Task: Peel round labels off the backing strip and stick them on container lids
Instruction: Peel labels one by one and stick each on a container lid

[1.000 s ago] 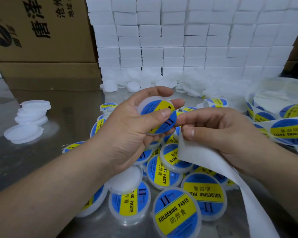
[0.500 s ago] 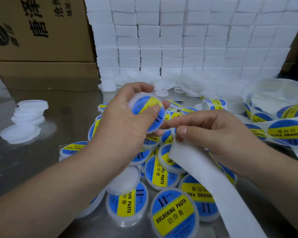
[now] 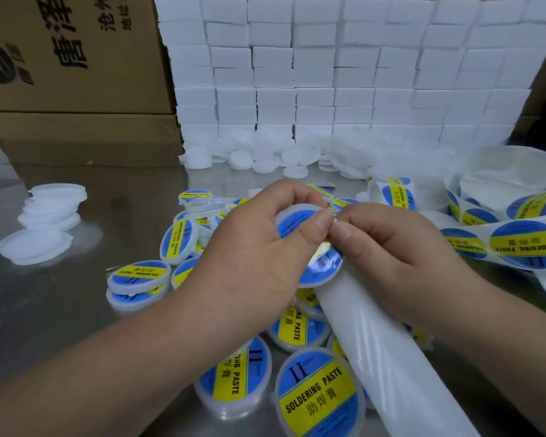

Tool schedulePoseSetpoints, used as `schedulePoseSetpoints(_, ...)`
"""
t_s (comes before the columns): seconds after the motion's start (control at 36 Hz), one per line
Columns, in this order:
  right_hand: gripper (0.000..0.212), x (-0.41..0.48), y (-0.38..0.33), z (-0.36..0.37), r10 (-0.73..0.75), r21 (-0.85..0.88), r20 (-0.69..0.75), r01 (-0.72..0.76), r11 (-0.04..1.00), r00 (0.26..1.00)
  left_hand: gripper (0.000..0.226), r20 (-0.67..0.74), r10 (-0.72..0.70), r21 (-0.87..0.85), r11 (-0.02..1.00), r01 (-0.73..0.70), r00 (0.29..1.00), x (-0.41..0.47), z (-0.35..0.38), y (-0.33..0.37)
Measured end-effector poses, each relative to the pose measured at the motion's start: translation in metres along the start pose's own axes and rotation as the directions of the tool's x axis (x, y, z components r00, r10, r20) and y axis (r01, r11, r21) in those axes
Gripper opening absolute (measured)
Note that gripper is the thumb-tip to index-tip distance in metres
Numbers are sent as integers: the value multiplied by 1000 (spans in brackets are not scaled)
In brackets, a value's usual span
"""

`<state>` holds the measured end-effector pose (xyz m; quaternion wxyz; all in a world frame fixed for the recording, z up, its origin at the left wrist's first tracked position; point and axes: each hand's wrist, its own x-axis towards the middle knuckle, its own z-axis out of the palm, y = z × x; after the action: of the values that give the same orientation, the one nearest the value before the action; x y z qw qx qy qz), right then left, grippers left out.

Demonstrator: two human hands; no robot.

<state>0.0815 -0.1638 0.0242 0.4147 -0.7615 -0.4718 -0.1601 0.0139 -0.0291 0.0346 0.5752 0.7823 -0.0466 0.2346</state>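
Lid (image 3: 292,209) gripped by left hand (image 3: 252,260), thumb pressing label (image 3: 323,269); right hand (image 3: 401,257) at 3 o'clock pinches backing strip (image 3: 382,357). Rub thumb outward, strip pulled low, avoiding wrinkles.

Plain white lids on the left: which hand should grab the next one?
Left, probably. Once it drops its labelled lid, the left hand is nearer the plain lids stacked on that side; the right hand is pinching the backing strip.
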Motion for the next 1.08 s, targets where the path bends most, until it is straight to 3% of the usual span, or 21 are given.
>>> schedulePoseSetpoints(0.11,29,-1,1,4,2,-104,-9,-3,995,1000,10,-13,48,51,998,-47,999,1,-1,-2)
schedulePoseSetpoints(0.19,43,-1,2,4,14,-133,-24,-17,991,1000,8,-6,25,-18,1000,-25,1000,0,0,-2)
schedulePoseSetpoints(0.31,37,0,3,-3,102,-108,-96,-112,988,990,18,43,-9,-92,996,12,999,2,-1,-5)
schedulePoseSetpoints(0.5,43,0,2,-5,216,12,-114,-216,976,970,29,-5,84,5,996,-84,996,6,-4,-6)
schedulePoseSetpoints(0.64,25,1,2,-7,284,140,-162,-263,955,945,26,-136,138,284,954,-94,981,21,-17,-18)
schedulePoseSetpoints(0.72,26,2,2,-6,235,128,-134,-218,967,963,25,-177,161,475,878,-59,971,29,-27,-23)
schedulePoseSetpoints(0.86,46,1,3,-2,140,89,-98,-131,987,985,42,-184,146,707,706,28,972,35,-31,-29)
schedulePoseSetpoints(0.94,48,1,2,-2,111,133,-114,-96,987,987,62,-155,120,856,512,73,981,37,-31,-32)
schedulePoseSetpoints(1.0,48,1,1,-3,99,171,-137,-74,982,986,67,-132,196,900,435,35,972,37,-32,-30)
schedulePoseSetpoints(1.03,49,1,1,-3,91,185,-147,-63,981,985,62,-125,251,880,476,-10,960,36,-31,-27)
schedulePoseSetpoints(1.08,50,1,0,-4,72,206,-151,-40,978,986,44,-128,292,719,686,-115,948,31,-29,-19)
